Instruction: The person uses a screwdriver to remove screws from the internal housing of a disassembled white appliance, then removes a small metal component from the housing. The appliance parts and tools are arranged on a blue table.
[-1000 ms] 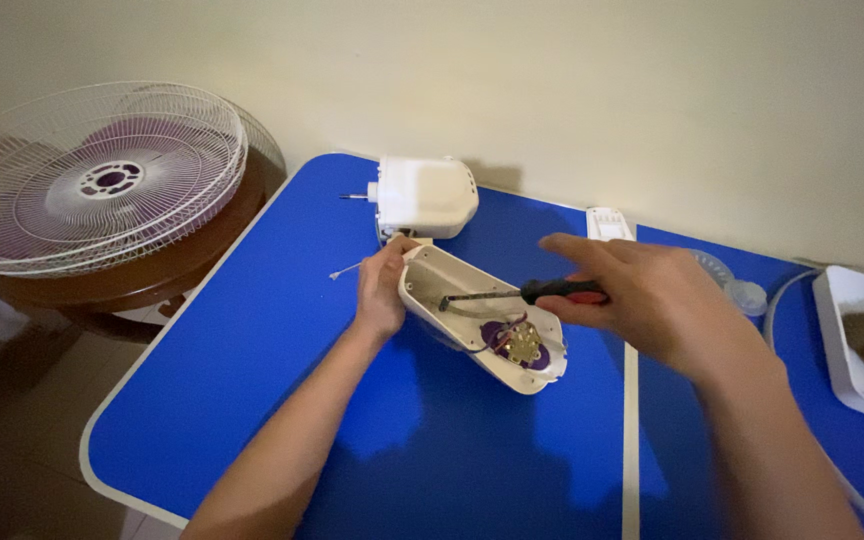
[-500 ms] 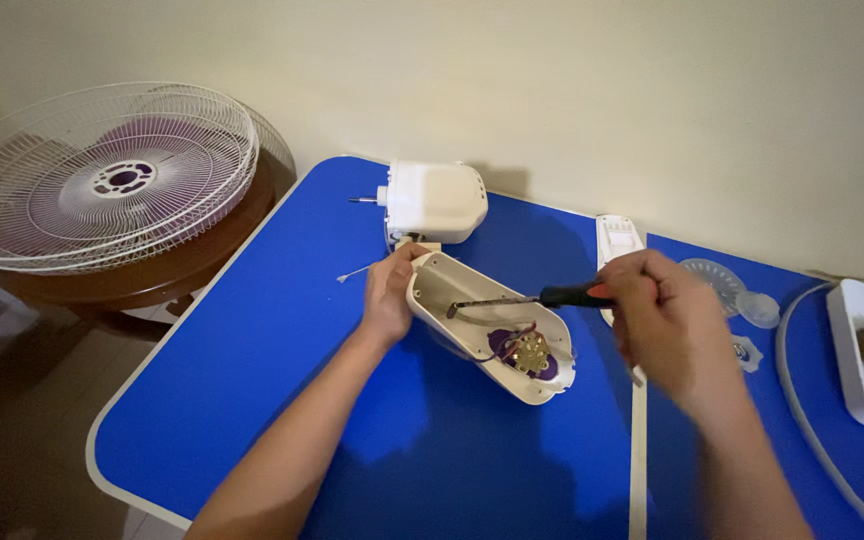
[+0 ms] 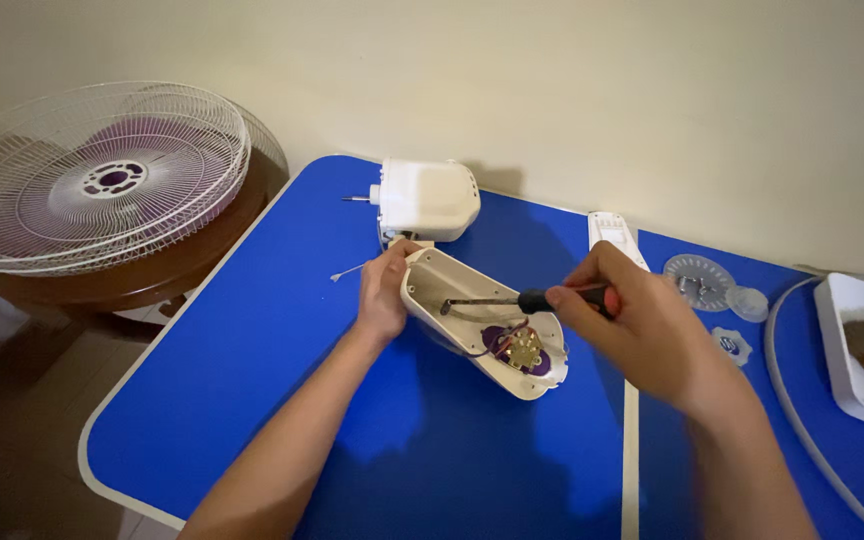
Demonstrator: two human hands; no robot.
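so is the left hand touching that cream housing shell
Touching. The head view shows the left hand pressed against the near end of the cream housing shell, fingers wrapped on its rim with no gap, while the right hand holds a screwdriver.

The blue table (image 3: 252, 360) has lots of open room in front and on the left — a hand could slide there. Behind the open cream shell (image 3: 452, 300) sits a white box (image 3: 427, 198), blocking the back. On the right, small clear round parts (image 3: 712, 285) and a white tray (image 3: 857, 360) crowd the way.
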